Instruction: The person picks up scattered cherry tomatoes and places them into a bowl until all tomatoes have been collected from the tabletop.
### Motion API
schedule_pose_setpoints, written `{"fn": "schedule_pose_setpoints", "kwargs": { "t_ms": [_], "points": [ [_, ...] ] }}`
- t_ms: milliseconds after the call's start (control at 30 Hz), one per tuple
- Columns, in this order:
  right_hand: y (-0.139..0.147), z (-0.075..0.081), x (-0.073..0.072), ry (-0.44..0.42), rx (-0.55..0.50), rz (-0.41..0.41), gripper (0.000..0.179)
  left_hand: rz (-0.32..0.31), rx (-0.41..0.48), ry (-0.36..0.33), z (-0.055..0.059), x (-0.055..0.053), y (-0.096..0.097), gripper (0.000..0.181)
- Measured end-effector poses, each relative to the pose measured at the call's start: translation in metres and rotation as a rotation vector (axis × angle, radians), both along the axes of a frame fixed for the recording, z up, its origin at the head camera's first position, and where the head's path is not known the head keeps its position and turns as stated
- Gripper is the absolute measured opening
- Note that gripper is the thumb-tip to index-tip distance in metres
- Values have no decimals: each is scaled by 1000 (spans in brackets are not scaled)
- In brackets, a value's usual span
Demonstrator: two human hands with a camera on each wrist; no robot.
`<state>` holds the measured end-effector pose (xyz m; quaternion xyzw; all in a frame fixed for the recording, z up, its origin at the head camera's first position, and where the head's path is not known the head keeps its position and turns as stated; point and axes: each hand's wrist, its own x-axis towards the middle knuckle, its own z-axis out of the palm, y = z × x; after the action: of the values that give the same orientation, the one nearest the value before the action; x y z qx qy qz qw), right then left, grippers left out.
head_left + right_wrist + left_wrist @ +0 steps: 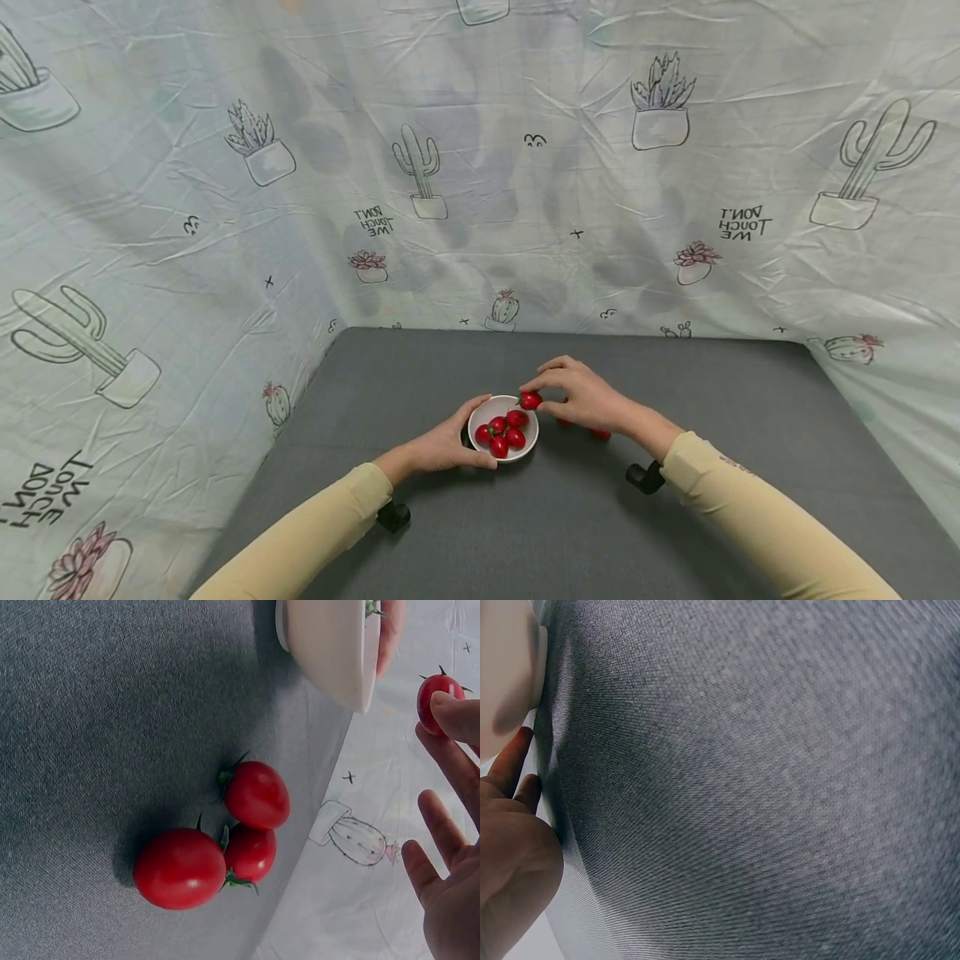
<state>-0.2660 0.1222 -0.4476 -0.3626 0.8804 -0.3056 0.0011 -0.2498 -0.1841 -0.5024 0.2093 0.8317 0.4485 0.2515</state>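
A small white bowl [491, 408] stands on the grey table, holding several red cherry tomatoes [498, 447]. My left hand [441, 445] grips the bowl from its left side, thumb at the near rim and fingers round the far side. Between thumb and fingertip, my right hand [588, 400] pinches a cherry tomato [439, 701] with a green stem, over the bowl's right rim in the head view. Three more tomatoes lie close together on the table right of the bowl: a large-looking one [180, 868], another [256, 795] and a third [251, 853]. In the head view the right hand partly hides them.
The grey cloth-covered table [480, 542] extends around the bowl. A pale curtain [480, 167] printed with cacti hangs behind and along the sides. Black wrist mounts [645, 477] stick out under both forearms.
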Motion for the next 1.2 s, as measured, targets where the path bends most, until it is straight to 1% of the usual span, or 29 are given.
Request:
{"fn": "schedule_pose_setpoints", "kwargs": {
  "t_ms": [267,400,567,667,933,1200],
  "points": [
    [-5,0,4,-3,12,51,35,9,10,-15,1,0,1,107],
    [-8,-1,7,17,48,67,33,5,17,-17,2,0,1,107],
    [-13,-4,10,16,68,98,33,2,11,-16,1,-1,1,108],
    [-15,-7,11,37,83,115,34,0,14,-14,1,-1,1,107],
    [-18,-11,12,52,117,127,35,-9,32,-14,0,-1,1,108],
    [-15,-12,12,34,89,124,34,-11,34,-9,0,-1,1,109]
  ]
}}
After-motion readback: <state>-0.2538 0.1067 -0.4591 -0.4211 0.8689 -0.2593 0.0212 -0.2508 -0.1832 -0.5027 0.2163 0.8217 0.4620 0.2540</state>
